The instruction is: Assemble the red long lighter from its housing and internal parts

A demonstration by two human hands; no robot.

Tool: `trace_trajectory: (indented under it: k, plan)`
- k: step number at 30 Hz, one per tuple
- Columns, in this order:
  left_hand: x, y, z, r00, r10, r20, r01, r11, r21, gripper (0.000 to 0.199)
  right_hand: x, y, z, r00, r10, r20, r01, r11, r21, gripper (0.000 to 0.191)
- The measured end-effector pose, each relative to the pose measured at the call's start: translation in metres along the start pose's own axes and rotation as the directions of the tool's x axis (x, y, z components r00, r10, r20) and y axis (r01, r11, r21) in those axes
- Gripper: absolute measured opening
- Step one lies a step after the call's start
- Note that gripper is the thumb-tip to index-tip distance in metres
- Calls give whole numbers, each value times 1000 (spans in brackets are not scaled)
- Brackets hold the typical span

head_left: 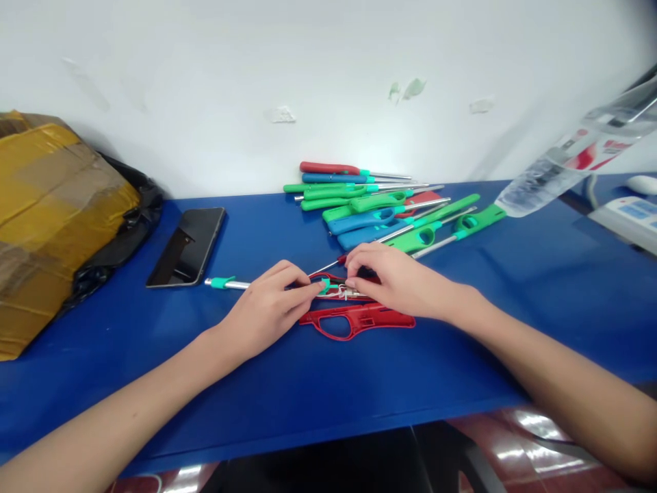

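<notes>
An opened red lighter shell [336,296] lies on the blue table with small white and metal parts inside. My left hand [274,298] rests over its left end, the index finger on a green trigger piece [325,286]. From under that hand a metal tube [239,285] with a green collar sticks out to the left. The fingers of my right hand [382,277] are pinched over the shell's right part; what they hold is too small to name. A thin screwdriver with a red handle [342,259] lies partly behind that hand. Nearer me is the other red shell half [359,320].
Behind the hands lies a pile of green, blue and red lighters [364,220]. A black phone [187,248] and a taped package [56,226] are at the left. At the right are a plastic bottle [559,164] and a white device [629,219].
</notes>
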State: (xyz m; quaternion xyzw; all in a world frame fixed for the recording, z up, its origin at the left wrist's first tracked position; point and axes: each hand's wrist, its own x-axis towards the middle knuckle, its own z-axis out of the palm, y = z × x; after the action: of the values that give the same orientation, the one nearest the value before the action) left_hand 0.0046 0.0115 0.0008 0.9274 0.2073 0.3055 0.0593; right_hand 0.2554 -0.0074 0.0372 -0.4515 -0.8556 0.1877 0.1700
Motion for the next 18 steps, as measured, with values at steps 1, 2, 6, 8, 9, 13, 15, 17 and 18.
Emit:
trace_trajectory:
  k: [1,2,6,8,9,13,15,17,18]
  plan:
    - [0,0,0,1000,2,4,-2,1000,2,20,0,0,0,1000,-3,-1,3,1000,-4,8]
    - [0,0,0,1000,4,10,-4,1000,8,20,0,1,0,1000,-4,-2,4,1000,-9,9]
    - [1,0,-2,999,11,48,-13,999,41,21,0,2,0,1000,-29,4,29,999,-42,14]
    - [1,0,-3,999,13,49,-16,998,55,22,1,3,1,999,-52,-3,52,995,-81,15]
    - [2,1,-3,999,14,44,-16,998,61,22,1,3,2,997,-72,-10,71,991,-111,17]
    - [1,1,-2,999,18,28,-20,997,78,22,0,2,4,981,-191,-20,179,946,-269,26]
    - [0,0,-1,999,21,34,-23,997,78,21,-1,1,2,973,-231,-1,219,921,-324,29]
    - [-1,-1,-1,999,22,37,-25,997,76,21,-3,0,-2,970,-243,26,237,909,-344,29]
    - [-1,-1,0,999,24,37,-26,997,74,21,-3,0,-4,970,-238,38,236,909,-344,29]
